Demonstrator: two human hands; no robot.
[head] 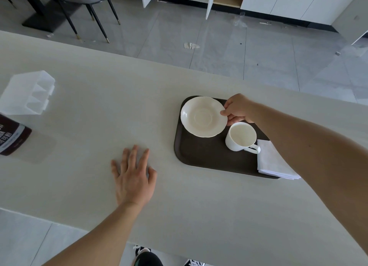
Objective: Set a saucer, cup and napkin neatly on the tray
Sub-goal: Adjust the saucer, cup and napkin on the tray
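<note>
A dark brown tray (207,156) lies on the pale table to the right. A cream saucer (203,116) is over its far left corner, and my right hand (238,109) pinches its right rim. Just right of the saucer a white cup (242,136) stands upright on the tray, handle pointing right. A folded white napkin (273,161) rests on the tray's right end and overhangs its near edge. My left hand (133,176) lies flat on the table left of the tray, fingers spread, holding nothing.
A translucent plastic holder (27,92) and a dark labelled package (13,135) sit at the table's left end. Beyond the far table edge are a grey tiled floor, a chair (87,8) and white cabinets (278,0).
</note>
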